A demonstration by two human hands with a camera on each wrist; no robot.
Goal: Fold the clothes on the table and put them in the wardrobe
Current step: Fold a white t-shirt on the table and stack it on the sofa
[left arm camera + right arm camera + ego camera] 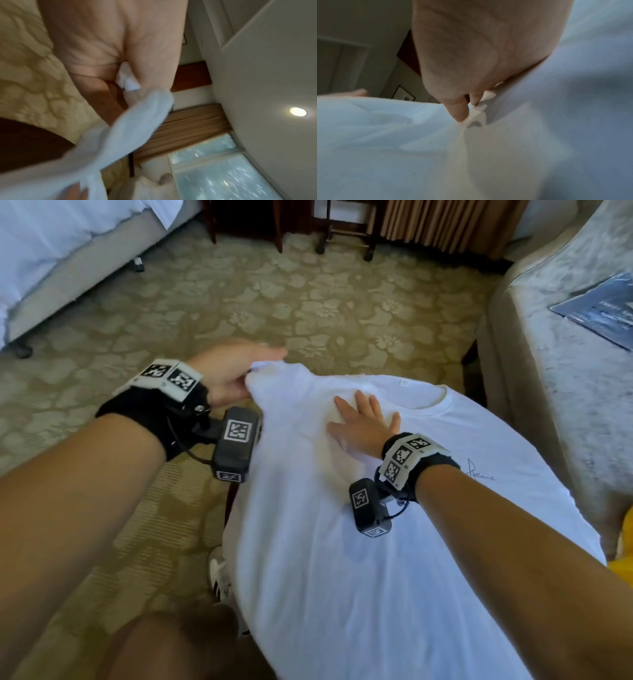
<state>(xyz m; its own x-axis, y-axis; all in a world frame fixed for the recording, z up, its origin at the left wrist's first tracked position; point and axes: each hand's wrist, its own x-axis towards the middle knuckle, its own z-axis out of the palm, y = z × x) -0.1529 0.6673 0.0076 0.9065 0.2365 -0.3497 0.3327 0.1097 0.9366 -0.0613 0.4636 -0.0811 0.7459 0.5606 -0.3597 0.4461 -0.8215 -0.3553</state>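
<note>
1. Hands: left hand point(228, 374) pinches the sleeve corner of the white T-shirt point(394, 559), lifted off the surface; right hand point(363, 422) lies flat, fingers straight, on the chest just left of the collar point(442, 402).
2. Shirt spread on the surface under both hands.
3. Handling, I'd say: light, limp, thin; creases easily, slides. Grip at seams/hem/shoulder, pin with a flat palm.
4. Carpet point(239, 296) beyond left hand.

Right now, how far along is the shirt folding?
Early. Done: the white T-shirt is spread on the table, collar away from the person. In hand: the left hand grips its far-left corner, apparently the sleeve, while the right hand presses flat near the collar. Left: no finished fold shows, and no wardrobe is in view.
</note>
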